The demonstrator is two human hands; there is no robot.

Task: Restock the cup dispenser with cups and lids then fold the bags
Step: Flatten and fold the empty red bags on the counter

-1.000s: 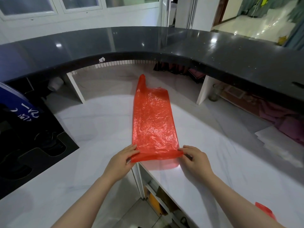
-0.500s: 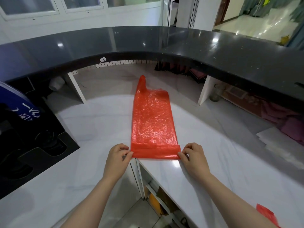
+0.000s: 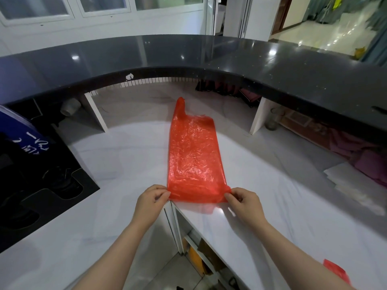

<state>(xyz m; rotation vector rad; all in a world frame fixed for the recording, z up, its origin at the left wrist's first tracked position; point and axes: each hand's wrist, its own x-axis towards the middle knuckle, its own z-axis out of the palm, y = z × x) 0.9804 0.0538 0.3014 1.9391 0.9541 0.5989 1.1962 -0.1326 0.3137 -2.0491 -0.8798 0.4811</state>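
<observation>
The near corners of the red bag (image 3: 193, 155) vanish inside each grip, so how much film the left hand (image 3: 151, 203) and right hand (image 3: 245, 205) have gathered cannot be told. A second red scrap (image 3: 336, 273) is half covered by the right forearm and runs toward the bottom edge. The dark tray (image 3: 41, 195) on the left is cut by the frame, its wells too shadowed to read. Under the black counter (image 3: 209, 57), the pinkish bundles (image 3: 356, 151) are too dim to identify.
</observation>
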